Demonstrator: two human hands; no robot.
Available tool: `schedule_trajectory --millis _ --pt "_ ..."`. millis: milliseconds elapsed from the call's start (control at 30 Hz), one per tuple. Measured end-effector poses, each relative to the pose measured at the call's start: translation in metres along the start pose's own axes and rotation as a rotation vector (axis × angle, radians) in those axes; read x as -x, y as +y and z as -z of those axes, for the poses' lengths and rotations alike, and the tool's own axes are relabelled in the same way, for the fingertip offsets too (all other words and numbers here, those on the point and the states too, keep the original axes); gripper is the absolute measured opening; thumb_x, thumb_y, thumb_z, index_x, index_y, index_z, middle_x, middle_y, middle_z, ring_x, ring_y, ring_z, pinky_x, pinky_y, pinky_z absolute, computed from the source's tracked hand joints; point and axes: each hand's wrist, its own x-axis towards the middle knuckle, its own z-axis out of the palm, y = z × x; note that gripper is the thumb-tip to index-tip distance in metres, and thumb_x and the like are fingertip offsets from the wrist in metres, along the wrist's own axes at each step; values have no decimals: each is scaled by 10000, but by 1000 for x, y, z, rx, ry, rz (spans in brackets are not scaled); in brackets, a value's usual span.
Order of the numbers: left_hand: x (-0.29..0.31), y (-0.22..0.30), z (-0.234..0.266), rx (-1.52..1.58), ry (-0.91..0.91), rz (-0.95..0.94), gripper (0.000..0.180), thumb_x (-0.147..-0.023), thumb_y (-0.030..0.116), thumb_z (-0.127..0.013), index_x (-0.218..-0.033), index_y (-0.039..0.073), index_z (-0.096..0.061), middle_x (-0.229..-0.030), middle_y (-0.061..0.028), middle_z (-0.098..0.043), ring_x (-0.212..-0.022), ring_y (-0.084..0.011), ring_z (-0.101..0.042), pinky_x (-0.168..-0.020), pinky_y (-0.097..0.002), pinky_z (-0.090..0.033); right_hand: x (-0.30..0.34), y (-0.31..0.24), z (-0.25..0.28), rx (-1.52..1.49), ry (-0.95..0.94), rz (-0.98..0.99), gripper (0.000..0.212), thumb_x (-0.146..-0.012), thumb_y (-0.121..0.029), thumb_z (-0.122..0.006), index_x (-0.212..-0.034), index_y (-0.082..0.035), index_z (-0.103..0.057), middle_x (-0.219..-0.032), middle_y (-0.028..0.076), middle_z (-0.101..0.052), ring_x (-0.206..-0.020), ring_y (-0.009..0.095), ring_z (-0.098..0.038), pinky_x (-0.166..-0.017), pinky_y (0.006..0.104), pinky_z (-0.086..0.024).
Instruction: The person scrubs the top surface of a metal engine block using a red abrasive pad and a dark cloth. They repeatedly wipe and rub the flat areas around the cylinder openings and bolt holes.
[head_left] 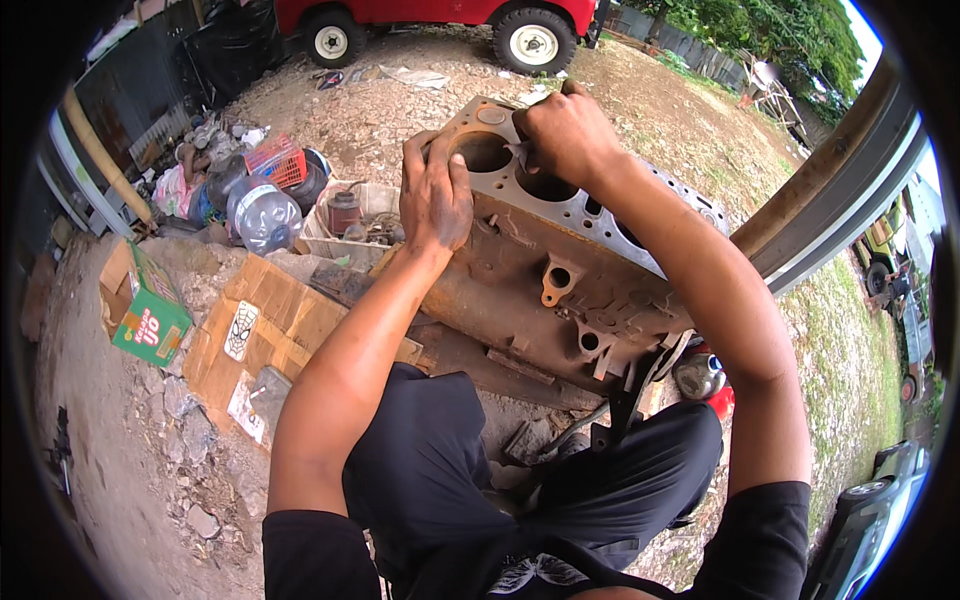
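Note:
In front of me stands a rusty engine block with a bare grey top face and round cylinder bores. My left hand lies on its left end, fingers stretched out along the edge beside the first bore. At the rim between the first and second bores, my right hand is closed, knuckles up. A small brownish edge shows under its fingers; what it grips is mostly hidden. Part of the second bore shows just below that hand.
Flattened cardboard and a green box lie to the left. Beyond them are a clear plastic jug, a red crate and a tray of parts. A wooden post rises at right; a red vehicle stands behind.

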Motion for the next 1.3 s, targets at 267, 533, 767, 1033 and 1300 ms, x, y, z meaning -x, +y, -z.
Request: schedule_trajectory --millis 267,533,767,1033,1300 --pt "5 2 0 19 17 30 436 -1092 231 -480 -1487 68 -564 -1429 -221 -503 -1291 -453 -578 -1084 -523 -499 2 0 6 -72 6 -91 234 -760 -263 -913 -919 -124 -812 -934 136 -814 -957 307 -795 -1071 473 -503" --pt "3 1 -2 -45 -11 42 432 -1097 224 -479 -1489 57 -549 -1449 -218 -497 -1286 -451 -590 -1075 -536 -511 2 -2 13 -76 -29 -178 408 -797 -266 -897 -1134 -102 -737 -935 155 -809 -924 328 -801 -1076 487 -518" --pt "3 2 2 -1 -20 23 459 -1072 196 -502 -1499 29 -522 -1460 -223 -496 -1325 -456 -568 -1112 -523 -499 5 5 13 -63 -48 -163 474 -736 -378 -931 -1103 -147 -740 -921 119 -804 -905 340 -784 -888 472 -594" --pt "-1 7 4 23 -40 66 475 -1053 143 -527 -1510 18 -498 -1469 -241 -482 -1312 -471 -571 -1094 -536 -508 4 -1 9 -43 -40 -61 370 -815 -412 -882 -1043 -153 -748 -876 98 -800 -893 302 -783 -1093 482 -480" --pt "4 4 -1 9 6 33 461 -1045 117 -530 -1493 15 -504 -1422 -255 -501 -1304 -483 -554 -1106 -541 -488 11 -2 1 -38 2 -30 370 -783 -381 -910 -1037 -173 -739 -884 86 -807 -892 285 -787 -1095 450 -450"
